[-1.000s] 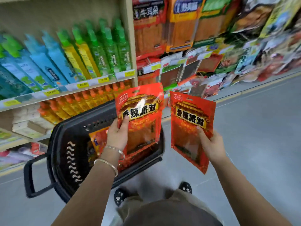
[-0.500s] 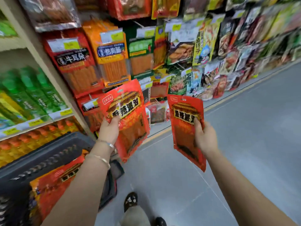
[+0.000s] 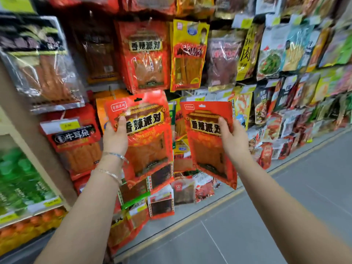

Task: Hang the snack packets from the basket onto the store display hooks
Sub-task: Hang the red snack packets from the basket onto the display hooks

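Note:
My left hand (image 3: 115, 139) grips a red snack packet (image 3: 146, 134) by its left edge, thumb on the front. My right hand (image 3: 233, 139) grips a second, matching red packet (image 3: 206, 138) by its right edge. Both packets are held upright, side by side, in front of the hook wall. Directly above the left packet hangs a matching red packet (image 3: 144, 56) on a display hook. The basket is out of view.
Hanging snack bags fill the wall: a yellow packet (image 3: 187, 54) to the right of the matching one, a red bag with a black label (image 3: 73, 143) at left, many more to the right. Green bottles (image 3: 21, 180) stand on the left shelf. Grey floor (image 3: 285, 216) lies at right.
Both hands have lifted the two red packets up from the basket to the hook wall. My view has swung up and right, and the basket has left the frame.

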Demonstrator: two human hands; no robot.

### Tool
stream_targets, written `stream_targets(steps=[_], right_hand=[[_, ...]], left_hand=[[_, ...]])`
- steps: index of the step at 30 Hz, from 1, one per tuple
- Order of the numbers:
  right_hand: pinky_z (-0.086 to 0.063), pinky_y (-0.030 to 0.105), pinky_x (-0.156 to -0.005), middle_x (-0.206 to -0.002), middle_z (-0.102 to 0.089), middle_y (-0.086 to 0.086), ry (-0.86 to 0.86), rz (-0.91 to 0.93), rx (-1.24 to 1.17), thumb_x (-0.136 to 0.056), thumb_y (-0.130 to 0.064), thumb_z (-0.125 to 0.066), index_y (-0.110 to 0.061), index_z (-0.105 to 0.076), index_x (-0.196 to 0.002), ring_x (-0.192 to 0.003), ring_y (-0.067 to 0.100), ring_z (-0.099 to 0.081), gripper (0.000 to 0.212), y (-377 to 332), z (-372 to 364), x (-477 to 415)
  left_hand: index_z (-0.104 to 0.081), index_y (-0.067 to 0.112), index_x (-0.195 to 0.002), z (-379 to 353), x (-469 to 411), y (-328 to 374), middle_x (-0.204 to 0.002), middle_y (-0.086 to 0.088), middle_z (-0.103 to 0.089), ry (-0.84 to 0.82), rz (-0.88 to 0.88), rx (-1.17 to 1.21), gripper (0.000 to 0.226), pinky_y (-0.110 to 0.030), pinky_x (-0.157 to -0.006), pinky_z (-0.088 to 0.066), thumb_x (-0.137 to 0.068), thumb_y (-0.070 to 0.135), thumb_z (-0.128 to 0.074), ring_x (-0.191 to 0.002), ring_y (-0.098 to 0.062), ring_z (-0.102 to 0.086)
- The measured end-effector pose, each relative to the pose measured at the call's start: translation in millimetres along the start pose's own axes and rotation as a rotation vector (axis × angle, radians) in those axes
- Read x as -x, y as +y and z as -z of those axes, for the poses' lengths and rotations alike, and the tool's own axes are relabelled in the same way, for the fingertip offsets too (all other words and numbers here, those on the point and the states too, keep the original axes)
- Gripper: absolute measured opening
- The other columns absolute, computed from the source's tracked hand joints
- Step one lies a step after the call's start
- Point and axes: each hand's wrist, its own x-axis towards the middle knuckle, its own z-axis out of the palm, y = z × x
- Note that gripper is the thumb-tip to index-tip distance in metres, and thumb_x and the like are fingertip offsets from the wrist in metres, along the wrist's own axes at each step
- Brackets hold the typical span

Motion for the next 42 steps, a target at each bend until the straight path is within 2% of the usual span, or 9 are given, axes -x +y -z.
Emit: stream_targets(steps=[4,8,13,16,20,24,28,34,42], right_hand=[[-0.033,0.024,-0.055,-0.067,-0.052,-0.011,0.001,0.055,-0.046,-0.097,-0.037,-0.046,-0.023,-0.056,-0.084,-0.063,0.006,-0.049,0.021,-13.5,-21.3,-65.8],[-0.033,0.022,-0.056,-0.072,-0.057,-0.001,0.046,0.164,-0.162,-0.096,-0.029,-0.051,-0.011,-0.06,-0.087,-0.062,0.004,-0.046,0.023,-32.9,-43.9,-122.0],[-0.039,0.024,-0.064,-0.073,-0.055,-0.008,0.035,0.24,-0.257,-0.096,-0.03,-0.05,-0.015,-0.059,-0.087,-0.067,0.004,-0.05,0.02,-58.7,-75.8,-180.7],[-0.038,0.01,-0.061,-0.076,-0.056,-0.015,0.009,0.262,-0.361,-0.095,-0.027,-0.051,-0.022,-0.059,-0.091,-0.065,-0.013,-0.051,0.011,-72.3,-99.1,-209.8],[-0.041,0.024,-0.066,-0.077,-0.059,-0.008,-0.064,0.198,-0.488,-0.094,-0.03,-0.052,-0.023,-0.06,-0.088,-0.067,-0.002,-0.051,0.012,-90.2,-128.0,-242.6],[-0.042,0.022,-0.064,-0.075,-0.058,-0.011,-0.145,0.1,-0.619,-0.092,-0.032,-0.055,-0.024,-0.061,-0.078,-0.067,0.001,-0.052,0.017,-100.4,-151.0,-267.2],[-0.039,0.018,-0.057,-0.072,-0.054,-0.01,-0.196,0.051,-0.647,-0.092,-0.032,-0.055,-0.024,-0.06,-0.076,-0.065,0.004,-0.048,0.019,-102.9,-168.5,-284.2],[-0.046,0.036,-0.08,-0.09,-0.063,0.009,-0.232,0.061,-0.647,-0.091,-0.028,-0.056,-0.014,-0.064,-0.091,-0.082,0.016,-0.053,0.017,-102.8,-176.6,-299.5],[-0.033,0.028,-0.064,-0.069,-0.051,-0.003,-0.267,0.076,-0.578,-0.089,-0.027,-0.056,-0.012,-0.063,-0.085,-0.064,0.01,-0.045,0.017,-94.0,-188.0,-315.7]], left_hand=[[-0.054,0.012,-0.124,-14.1,-43.8,31.9,-0.114,-0.001,-0.056,0.071,-0.041,0.064,0.042,-0.027,-0.091,-0.035,-0.093,0.04,-0.047,-0.113,-0.025,-0.052],[-0.061,0.023,-0.103,-14.4,-74.8,59.1,-0.104,0.001,-0.061,0.144,-0.141,0.115,0.028,-0.028,-0.088,-0.041,-0.09,0.046,-0.052,-0.101,-0.017,-0.057],[-0.062,0.025,-0.082,-10.3,-99.3,72.9,-0.083,0.012,-0.062,0.231,-0.166,0.107,0.029,-0.024,-0.075,-0.04,-0.087,0.053,-0.054,-0.08,-0.009,-0.059],[-0.064,0.027,-0.074,-15.0,-111.5,69.5,-0.074,0.016,-0.066,0.226,-0.111,0.153,0.033,-0.027,-0.071,-0.048,-0.083,0.057,-0.056,-0.073,-0.004,-0.063],[-0.067,0.03,-0.066,-25.5,-121.2,73.9,-0.057,0.029,-0.063,0.261,-0.12,0.216,0.031,-0.012,-0.046,-0.045,-0.082,0.054,-0.058,-0.055,0.012,-0.06],[-0.065,0.053,-0.062,-33.2,-134.3,83.2,-0.062,0.027,-0.066,0.226,-0.131,0.2,0.022,-0.024,-0.056,-0.05,-0.081,0.059,-0.056,-0.06,0.005,-0.064],[-0.07,0.045,-0.07,-40.2,-150.5,85.1,-0.075,0.018,-0.072,0.221,-0.138,0.204,0.023,-0.034,-0.073,-0.055,-0.075,0.064,-0.058,-0.081,-0.012,-0.07],[-0.069,0.051,-0.068,-48.4,-157.6,86.4,-0.072,0.022,-0.07,0.237,-0.153,0.187,0.02,-0.022,-0.058,-0.05,-0.081,0.059,-0.056,-0.066,0.001,-0.067],[-0.07,0.047,-0.07,-53.5,-172.2,91.4,-0.081,0.012,-0.073,0.23,-0.148,0.205,0.022,-0.043,-0.083,-0.055,-0.073,0.065,-0.058,-0.083,-0.014,-0.07]])
